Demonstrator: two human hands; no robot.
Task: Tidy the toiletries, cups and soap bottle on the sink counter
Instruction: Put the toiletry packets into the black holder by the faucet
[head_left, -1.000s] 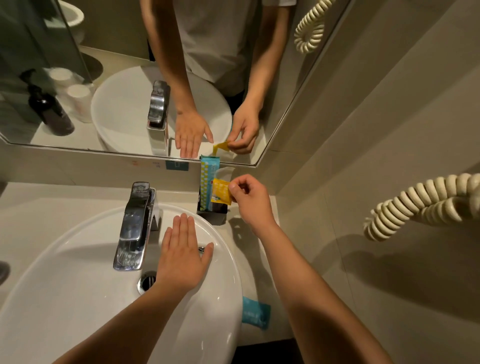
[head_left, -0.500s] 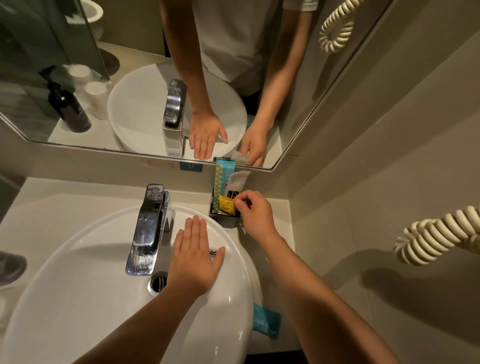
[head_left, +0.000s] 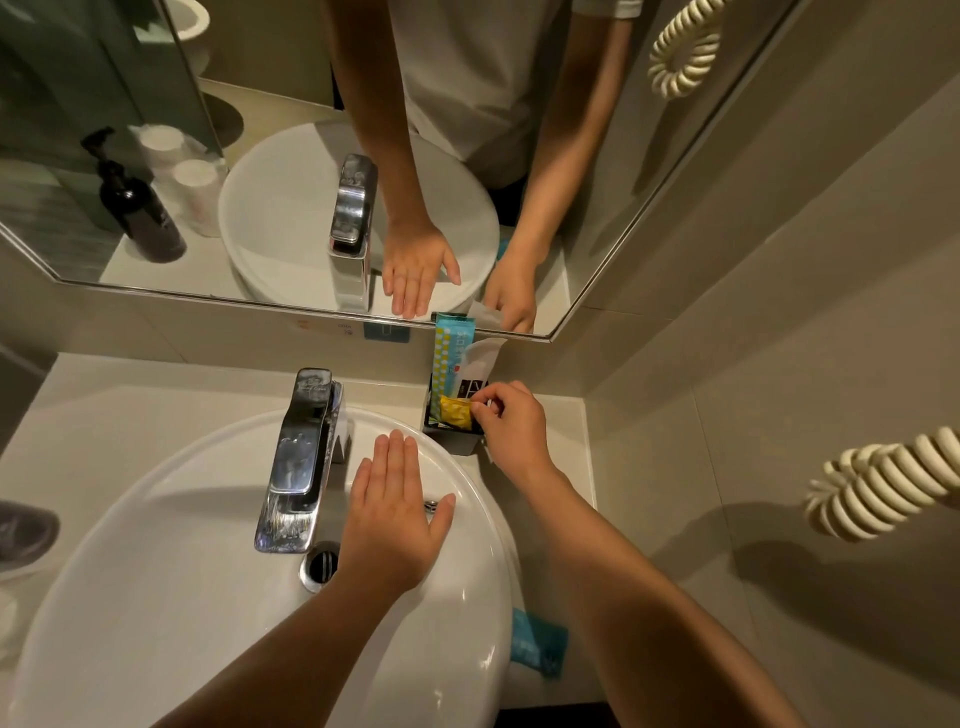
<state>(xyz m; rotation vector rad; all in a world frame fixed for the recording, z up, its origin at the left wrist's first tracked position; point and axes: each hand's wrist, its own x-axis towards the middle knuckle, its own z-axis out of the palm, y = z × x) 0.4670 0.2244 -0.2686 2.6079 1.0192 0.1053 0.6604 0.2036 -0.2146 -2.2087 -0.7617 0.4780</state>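
A small black holder (head_left: 451, 442) stands at the back right corner of the counter, against the mirror. In it are a tall blue-and-yellow dotted packet (head_left: 447, 353), a white packet (head_left: 479, 364) and a yellow packet (head_left: 455, 413). My right hand (head_left: 515, 432) is at the holder, thumb and forefinger pinched on the yellow packet's upper right corner. My left hand (head_left: 395, 514) lies flat and open on the back rim of the white basin (head_left: 156, 597). A teal packet (head_left: 537, 644) lies on the counter right of the basin. The dark soap bottle (head_left: 140, 213) and two white cups (head_left: 197, 197) show only as mirror reflections.
A chrome faucet (head_left: 301, 457) stands at the basin's back, left of my left hand. A cream coiled cord (head_left: 883, 488) hangs off the right wall. A dark rounded object (head_left: 26, 530) sits at the left edge. The mirror (head_left: 597, 130) runs along the back wall.
My right hand has lowered the yellow packet from above the holder down into it, beside the other packets. My left hand has stayed flat on the basin rim.
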